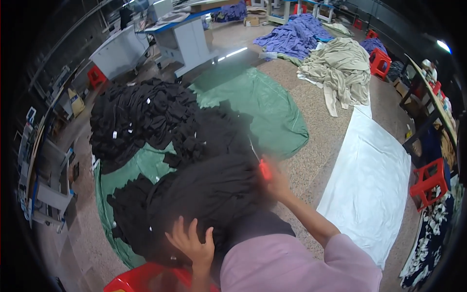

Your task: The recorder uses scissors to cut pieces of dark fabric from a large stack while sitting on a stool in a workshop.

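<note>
A large bundle of black cloth (209,187) bulges up in front of my body and over my dark-clad leg. My left hand (194,246) lies at its near left side, fingers spread, gripping nothing. At the bundle's right side, my right hand (278,182), somewhat blurred, is closed around red-handled scissors (264,169). Their thin metal blades point up and away toward the black pile. Right-hand fingers are partly hidden by blur. More black garments (141,114) with small white tags lie heaped beyond, on a green sheet (258,104).
A red plastic stool (141,278) stands at the lower left. White sheeting (365,180) covers floor on the right, with another red stool (430,184) beside it. Beige cloth (340,68) and purple cloth (292,36) are piled farther off. A blue-edged table (187,41) stands at the back.
</note>
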The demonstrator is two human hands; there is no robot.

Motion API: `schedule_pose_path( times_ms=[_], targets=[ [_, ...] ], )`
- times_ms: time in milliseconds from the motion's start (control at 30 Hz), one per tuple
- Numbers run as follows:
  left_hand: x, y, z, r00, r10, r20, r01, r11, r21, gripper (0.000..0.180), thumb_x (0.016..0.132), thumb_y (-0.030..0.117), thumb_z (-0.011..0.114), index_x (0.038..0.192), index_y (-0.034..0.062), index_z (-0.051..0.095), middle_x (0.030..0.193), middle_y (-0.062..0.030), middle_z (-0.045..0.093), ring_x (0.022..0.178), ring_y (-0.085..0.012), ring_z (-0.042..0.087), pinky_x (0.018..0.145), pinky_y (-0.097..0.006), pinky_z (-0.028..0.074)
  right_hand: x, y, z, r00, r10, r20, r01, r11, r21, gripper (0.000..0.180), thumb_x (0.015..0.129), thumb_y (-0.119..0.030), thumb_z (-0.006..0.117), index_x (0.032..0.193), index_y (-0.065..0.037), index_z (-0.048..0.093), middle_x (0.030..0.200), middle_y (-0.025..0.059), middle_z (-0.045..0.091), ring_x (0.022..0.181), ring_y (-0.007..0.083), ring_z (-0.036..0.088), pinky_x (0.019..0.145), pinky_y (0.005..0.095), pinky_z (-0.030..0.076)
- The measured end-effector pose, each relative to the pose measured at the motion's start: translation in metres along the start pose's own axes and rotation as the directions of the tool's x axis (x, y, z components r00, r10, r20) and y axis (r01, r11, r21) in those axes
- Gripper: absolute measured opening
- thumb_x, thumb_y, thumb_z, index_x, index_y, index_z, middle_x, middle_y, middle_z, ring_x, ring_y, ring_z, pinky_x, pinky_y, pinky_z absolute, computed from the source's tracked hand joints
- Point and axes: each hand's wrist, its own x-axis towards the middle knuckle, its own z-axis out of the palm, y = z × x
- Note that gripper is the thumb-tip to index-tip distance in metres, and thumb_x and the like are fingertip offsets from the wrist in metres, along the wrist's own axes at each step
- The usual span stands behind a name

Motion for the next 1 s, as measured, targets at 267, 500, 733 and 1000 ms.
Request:
schedule_pose_path(
  times_ms=[267,500,733,1000],
  targets=[
    [0.039,0.020,-0.006,0.999,0.001,0.033,-0.001,1.000,0.011,0.065,0.080,0.057,0.069,0.121,0.0089,0.059,0.138,-0.0208,0.048,0.130,-0.0419,0.043,0.110,-0.067,0.022,0.047,-0.060,-0.064,0.979,-0.184,-0.088,0.184,0.983,-0.006,0.051,0.087,-0.011,0.064,0.136,-0.010,0.051,0.123,0.0178,0.063,0.112,0.0346,0.061,0.092,0.0404,0.049],
    [0.011,0.039,0.018,0.996,0.088,-0.015,-0.089,0.995,-0.040,0.070,0.070,0.043,0.081,0.127,0.0091,0.057,0.135,-0.0199,0.049,0.121,-0.0392,0.046,0.103,-0.055,0.033,0.058,-0.100,-0.078,0.885,-0.460,-0.074,0.456,0.888,-0.063,0.071,0.075,0.001,0.063,0.140,-0.023,0.049,0.087,0.0135,0.068,0.079,0.0350,0.068,0.064,0.0417,0.051],
    [-0.024,0.038,0.024,0.992,0.120,-0.048,-0.113,0.986,0.125,0.082,0.076,0.063,0.071,0.133,0.0073,0.052,0.145,-0.0244,0.039,0.132,-0.0423,0.036,0.109,-0.057,0.026,0.059,-0.132,-0.096,0.803,-0.549,-0.233,0.528,0.836,-0.149,0.063,0.074,0.003,0.066,0.133,-0.019,0.054,0.097,0.0156,0.069,0.081,0.0354,0.068,0.065,0.0410,0.053],
    [-0.022,-0.018,0.006,0.801,-0.497,-0.335,0.211,0.757,-0.618,0.020,0.086,0.006,0.054,0.101,-0.0051,0.061,0.104,-0.0156,0.062,0.099,-0.0275,0.060,0.090,-0.040,0.047,0.038,-0.206,-0.169,0.472,-0.784,-0.404,0.767,0.591,-0.251,0.061,0.075,-0.005,0.080,0.130,-0.001,0.053,0.120,0.0158,0.065,0.096,0.0277,0.070,0.081,0.0329,0.054]
  ],
)
